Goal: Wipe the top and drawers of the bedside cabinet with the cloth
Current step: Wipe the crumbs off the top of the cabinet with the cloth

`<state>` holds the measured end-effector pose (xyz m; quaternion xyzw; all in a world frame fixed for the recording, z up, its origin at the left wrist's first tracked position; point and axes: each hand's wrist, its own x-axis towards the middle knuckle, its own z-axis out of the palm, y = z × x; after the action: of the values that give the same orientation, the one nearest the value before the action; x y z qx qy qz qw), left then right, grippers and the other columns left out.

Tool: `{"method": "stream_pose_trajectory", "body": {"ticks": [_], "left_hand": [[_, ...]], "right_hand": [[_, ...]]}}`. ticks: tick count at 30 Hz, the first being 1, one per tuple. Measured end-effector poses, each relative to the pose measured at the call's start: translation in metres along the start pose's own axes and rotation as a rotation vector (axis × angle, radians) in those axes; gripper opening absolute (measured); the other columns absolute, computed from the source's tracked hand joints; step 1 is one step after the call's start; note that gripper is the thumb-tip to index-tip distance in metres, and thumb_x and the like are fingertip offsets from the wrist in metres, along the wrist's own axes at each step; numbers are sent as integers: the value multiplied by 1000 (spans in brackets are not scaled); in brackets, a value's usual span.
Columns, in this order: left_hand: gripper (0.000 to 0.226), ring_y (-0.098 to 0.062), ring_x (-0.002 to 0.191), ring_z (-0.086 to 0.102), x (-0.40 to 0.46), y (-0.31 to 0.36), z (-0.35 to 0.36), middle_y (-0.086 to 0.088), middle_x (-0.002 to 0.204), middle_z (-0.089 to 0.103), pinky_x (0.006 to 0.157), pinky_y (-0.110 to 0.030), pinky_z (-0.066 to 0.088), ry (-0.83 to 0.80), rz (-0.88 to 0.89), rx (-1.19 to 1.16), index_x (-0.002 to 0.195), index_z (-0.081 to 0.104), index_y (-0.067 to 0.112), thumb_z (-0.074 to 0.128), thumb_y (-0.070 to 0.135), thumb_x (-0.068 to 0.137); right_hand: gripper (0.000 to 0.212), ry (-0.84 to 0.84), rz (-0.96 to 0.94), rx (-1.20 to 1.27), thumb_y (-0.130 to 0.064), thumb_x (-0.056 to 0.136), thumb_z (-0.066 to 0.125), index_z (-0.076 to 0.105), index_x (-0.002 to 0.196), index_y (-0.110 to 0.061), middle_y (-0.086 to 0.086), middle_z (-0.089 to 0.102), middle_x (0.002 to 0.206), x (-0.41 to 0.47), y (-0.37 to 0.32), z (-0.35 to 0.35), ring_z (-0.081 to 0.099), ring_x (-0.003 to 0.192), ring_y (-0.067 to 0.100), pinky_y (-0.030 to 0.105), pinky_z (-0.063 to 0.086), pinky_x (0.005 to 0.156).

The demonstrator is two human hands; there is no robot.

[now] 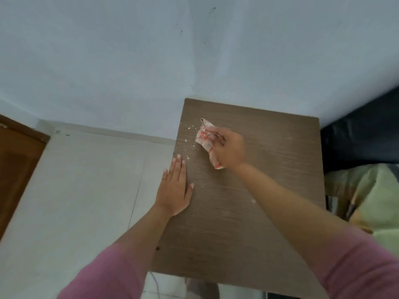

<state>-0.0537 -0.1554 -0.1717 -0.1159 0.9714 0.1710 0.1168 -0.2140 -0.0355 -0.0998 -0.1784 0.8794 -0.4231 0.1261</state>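
Observation:
The bedside cabinet's brown wood-grain top (269,169) fills the middle of the view, seen from above. My right hand (230,148) grips a crumpled white and red cloth (205,137) and presses it on the far left part of the top. White crumbs and dust (191,135) lie scattered just left of the cloth, near the left edge. My left hand (176,188) rests flat, palm down, fingers together, at the left edge of the top. The drawers are hidden below the top.
A pale blue wall (151,61) stands behind the cabinet. White floor tiles (82,180) lie to the left, with a brown wooden door (17,165) at the far left. A dark headboard (362,137) and light green bedding (371,195) sit on the right.

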Motion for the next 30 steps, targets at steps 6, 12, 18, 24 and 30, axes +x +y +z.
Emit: {"method": "stream_pose_trajectory", "body": {"ticks": [6,12,18,24,30], "left_hand": [[72,-20,145,-9,7,-1,10,-9,158,-6,114,-42,5,29,-18,-14,149,1,9,31,43,92],[75,-20,145,-7,14,-3,8,-7,158,-5,113,-45,8,3,-23,-56,149,1,10,36,44,92],[75,-22,146,-3,14,-3,8,-9,159,-1,112,-46,12,4,-31,-60,149,8,7,39,43,91],[75,-22,146,-2,16,-4,9,-8,159,0,113,-45,9,-3,-33,-60,149,7,8,38,43,91],[74,-21,146,-4,16,-5,8,-8,159,-1,113,-44,10,-7,-37,-67,149,8,7,36,44,91]], "right_hand": [[37,-61,-149,-12,-4,87,54,64,119,-21,4,68,113,84,-1,9,62,93,12,25,52,81],[35,-210,-450,-229,-1,87,52,63,119,-10,19,61,119,140,27,31,58,107,36,44,49,91],[43,-281,-659,-524,-19,86,45,54,125,-2,22,52,128,154,55,44,52,111,40,50,49,88],[53,-388,-695,-592,-22,89,36,38,141,-9,12,36,148,159,57,43,42,131,29,50,40,100],[53,-378,-691,-589,-22,88,37,39,140,-15,7,39,147,158,54,48,46,128,27,45,34,103]]}}
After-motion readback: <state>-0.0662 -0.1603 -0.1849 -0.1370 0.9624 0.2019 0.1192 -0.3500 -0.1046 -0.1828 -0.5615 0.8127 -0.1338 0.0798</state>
